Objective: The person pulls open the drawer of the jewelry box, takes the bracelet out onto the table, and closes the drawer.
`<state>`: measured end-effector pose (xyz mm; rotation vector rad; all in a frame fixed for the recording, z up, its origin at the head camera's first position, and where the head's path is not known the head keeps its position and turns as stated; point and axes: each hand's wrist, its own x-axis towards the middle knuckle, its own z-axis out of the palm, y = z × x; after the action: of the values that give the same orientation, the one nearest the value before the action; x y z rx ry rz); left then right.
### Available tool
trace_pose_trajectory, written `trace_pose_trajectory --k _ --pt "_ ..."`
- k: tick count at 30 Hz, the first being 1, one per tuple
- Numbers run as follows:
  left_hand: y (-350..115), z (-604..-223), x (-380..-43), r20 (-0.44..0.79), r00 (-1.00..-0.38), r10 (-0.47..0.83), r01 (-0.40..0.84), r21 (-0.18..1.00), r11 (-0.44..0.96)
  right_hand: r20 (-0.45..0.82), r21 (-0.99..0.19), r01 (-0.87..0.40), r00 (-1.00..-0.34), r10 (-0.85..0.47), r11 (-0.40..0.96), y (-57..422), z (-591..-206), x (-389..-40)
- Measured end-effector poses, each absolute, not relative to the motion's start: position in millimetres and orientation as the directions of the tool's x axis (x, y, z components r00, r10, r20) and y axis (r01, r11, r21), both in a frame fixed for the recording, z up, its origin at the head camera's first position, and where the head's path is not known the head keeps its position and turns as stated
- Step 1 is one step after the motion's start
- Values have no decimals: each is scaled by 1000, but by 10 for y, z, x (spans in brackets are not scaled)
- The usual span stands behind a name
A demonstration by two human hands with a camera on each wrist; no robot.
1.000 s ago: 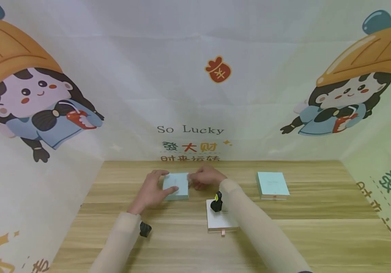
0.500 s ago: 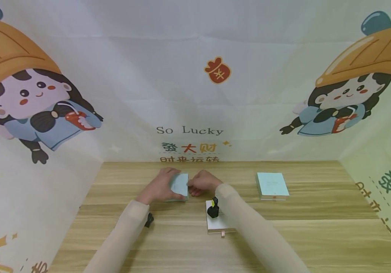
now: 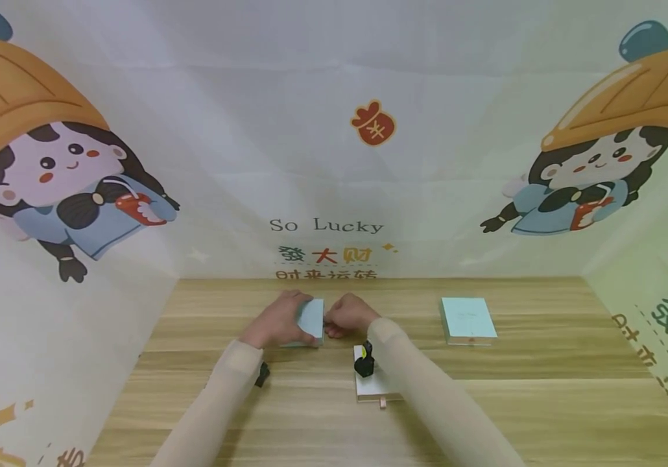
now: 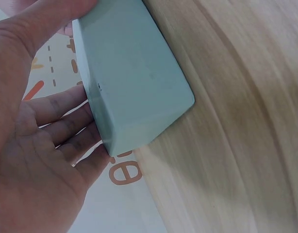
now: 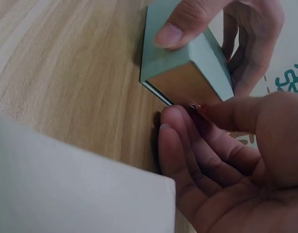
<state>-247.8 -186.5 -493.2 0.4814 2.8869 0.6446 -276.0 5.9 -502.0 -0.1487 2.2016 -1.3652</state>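
A mint-green box [image 3: 312, 319] lies toward the back left of the table. My left hand [image 3: 278, 321] grips it from the left, thumb on the near side [image 4: 66, 19] and fingers along the far side [image 4: 66, 128]. At the box's right end is my right hand [image 3: 350, 316]. In the right wrist view, its thumb and curled fingers pinch a small tab [image 5: 195, 107] on the box's brownish, shaded end face [image 5: 185, 87]. Most of the tab is hidden by the fingertips. A thin slit shows along that end's lower edge.
A white box [image 3: 371, 388] with a pinkish tab lies under my right forearm, partly covered by it. Another mint box [image 3: 467, 319] lies farther right. The wooden table [image 3: 544, 415] meets a printed cloth wall [image 3: 445, 194] behind and at both sides.
My left hand has moved right over the box, its thumb shifting from the top to the near edge. The right hand stays at the box's right end, its forearm slightly shifted.
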Motion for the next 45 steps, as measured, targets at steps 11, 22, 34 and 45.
trace_pose_trajectory --k 11,22,34,45 --pt "-1870 -4914 -2456 -80 -946 315 249 444 861 -313 -764 32 -892 -326 645 -21 -5037 -2741" --pt "-1838 -4887 -2489 -96 -944 315 241 448 861 -307 -752 29 -900 -311 658 49 -4965 -2723" --pt "-1865 -4908 -2513 -91 -942 324 250 454 855 -322 -744 31 -892 -318 667 69 -4967 -2752" --pt "-1874 -4942 -2508 -92 -949 302 224 476 850 -321 -768 60 -898 -302 637 140 -4989 -2753"
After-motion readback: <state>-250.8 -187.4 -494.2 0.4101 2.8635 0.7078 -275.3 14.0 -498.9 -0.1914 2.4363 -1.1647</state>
